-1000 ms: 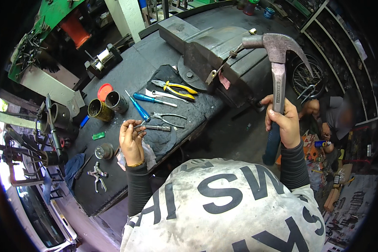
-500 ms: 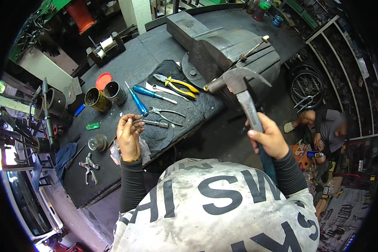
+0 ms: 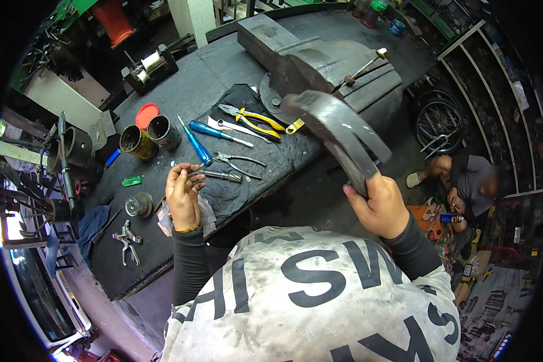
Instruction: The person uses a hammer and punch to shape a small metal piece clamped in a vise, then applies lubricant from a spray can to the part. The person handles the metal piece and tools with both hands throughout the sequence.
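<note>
My right hand (image 3: pixel 380 205) grips the handle of a claw hammer (image 3: pixel 338 130), whose blurred head hangs beside the bench vise (image 3: pixel 332 66). A small brass-coloured piece (image 3: pixel 295 126) shows at the vise's near side, just left of the hammer head. My left hand (image 3: pixel 184 196) is raised over the bench's front edge, fingers curled and thumb drawn toward the fingertips. Whatever it may pinch is too small to make out. Right beyond those fingers lies a metal tube-shaped tool (image 3: pixel 226 176). Slim-jawed pliers (image 3: pixel 241 161) lie just past it.
On the dark workbench (image 3: pixel 205 66) are yellow-handled pliers (image 3: pixel 253 117), blue screwdrivers (image 3: pixel 194 143), two cans (image 3: pixel 140 143), a red lid (image 3: pixel 146 114) and a locking clamp (image 3: pixel 127 241). A person (image 3: pixel 473 181) sits low at the right, near a wheel (image 3: pixel 438 123).
The hammer has swung and tilted, its head now lower, nearer me and blurred. My right hand has turned with it. My left hand stays almost still.
</note>
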Available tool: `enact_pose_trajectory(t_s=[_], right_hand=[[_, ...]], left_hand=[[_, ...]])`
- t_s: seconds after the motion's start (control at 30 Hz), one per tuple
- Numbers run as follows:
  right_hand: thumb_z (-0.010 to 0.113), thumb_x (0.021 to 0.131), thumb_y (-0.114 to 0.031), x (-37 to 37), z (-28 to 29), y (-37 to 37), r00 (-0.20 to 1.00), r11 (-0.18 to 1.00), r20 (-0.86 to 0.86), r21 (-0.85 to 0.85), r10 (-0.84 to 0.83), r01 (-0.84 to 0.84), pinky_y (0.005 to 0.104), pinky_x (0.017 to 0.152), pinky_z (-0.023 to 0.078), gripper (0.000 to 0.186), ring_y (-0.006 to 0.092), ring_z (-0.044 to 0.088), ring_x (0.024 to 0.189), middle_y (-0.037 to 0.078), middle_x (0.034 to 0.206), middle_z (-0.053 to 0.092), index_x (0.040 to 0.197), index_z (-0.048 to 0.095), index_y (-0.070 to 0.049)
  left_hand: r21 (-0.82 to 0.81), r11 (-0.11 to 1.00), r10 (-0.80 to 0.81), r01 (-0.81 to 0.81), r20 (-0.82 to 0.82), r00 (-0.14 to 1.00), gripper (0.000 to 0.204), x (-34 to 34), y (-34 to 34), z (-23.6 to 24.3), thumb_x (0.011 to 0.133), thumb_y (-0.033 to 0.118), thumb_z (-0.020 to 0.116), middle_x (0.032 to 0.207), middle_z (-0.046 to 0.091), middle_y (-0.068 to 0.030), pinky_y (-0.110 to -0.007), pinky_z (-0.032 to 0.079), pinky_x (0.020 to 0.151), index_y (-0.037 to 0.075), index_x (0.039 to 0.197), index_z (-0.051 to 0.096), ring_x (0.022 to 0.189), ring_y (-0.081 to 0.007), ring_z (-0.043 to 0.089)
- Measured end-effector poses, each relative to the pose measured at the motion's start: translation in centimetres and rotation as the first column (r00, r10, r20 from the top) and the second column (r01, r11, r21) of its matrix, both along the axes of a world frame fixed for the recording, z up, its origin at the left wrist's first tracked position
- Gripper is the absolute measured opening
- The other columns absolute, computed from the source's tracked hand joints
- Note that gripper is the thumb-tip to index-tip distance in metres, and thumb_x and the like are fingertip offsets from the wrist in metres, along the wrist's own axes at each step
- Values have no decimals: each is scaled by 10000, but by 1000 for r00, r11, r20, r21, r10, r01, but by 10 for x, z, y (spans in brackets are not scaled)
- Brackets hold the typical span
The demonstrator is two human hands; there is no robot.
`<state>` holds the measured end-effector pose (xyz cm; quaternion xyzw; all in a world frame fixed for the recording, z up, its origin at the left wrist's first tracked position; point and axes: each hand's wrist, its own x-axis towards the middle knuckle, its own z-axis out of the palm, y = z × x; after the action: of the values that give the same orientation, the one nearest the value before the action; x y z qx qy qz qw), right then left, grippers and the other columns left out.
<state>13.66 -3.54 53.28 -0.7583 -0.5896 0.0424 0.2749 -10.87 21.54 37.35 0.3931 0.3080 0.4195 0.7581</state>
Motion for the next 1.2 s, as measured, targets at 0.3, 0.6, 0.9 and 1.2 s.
enact_pose_trajectory(t_s=[0.3,0.6,0.9,1.2], right_hand=[[621,784,-94,-8,-19,-10,985,983,171,-185,34,-2,396,516,485,279,301,627,601,124,687,615,1029,508,-19],[581,765,-54,0,-50,-2,973,978,230,-207,8,41,405,493,486,229,305,621,582,121,661,603,972,484,-31],[576,763,-97,10,-98,-13,949,873,254,-486,184,-39,412,504,510,231,303,640,584,126,677,621,988,566,-48],[589,757,-91,56,-75,0,874,894,480,-422,81,149,385,534,513,268,280,654,613,107,708,638,1024,598,-105]], left_hand=[[14,1000,14,-14,-4,1000,190,-9,0,-1,981,182,445,1027,617,-117,-303,504,708,55,1105,515,837,-188,621],[28,999,-16,16,-9,1000,196,-5,-1,2,981,190,442,1037,612,-120,-315,495,733,57,1105,513,859,-202,613],[16,1000,-6,7,-13,1000,195,-15,-2,-1,981,184,430,1044,605,-130,-331,501,738,56,1105,509,849,-211,611],[1,1000,0,0,-5,1000,201,-13,-3,-6,976,189,439,1045,606,-130,-336,503,729,57,1107,515,848,-218,610]])
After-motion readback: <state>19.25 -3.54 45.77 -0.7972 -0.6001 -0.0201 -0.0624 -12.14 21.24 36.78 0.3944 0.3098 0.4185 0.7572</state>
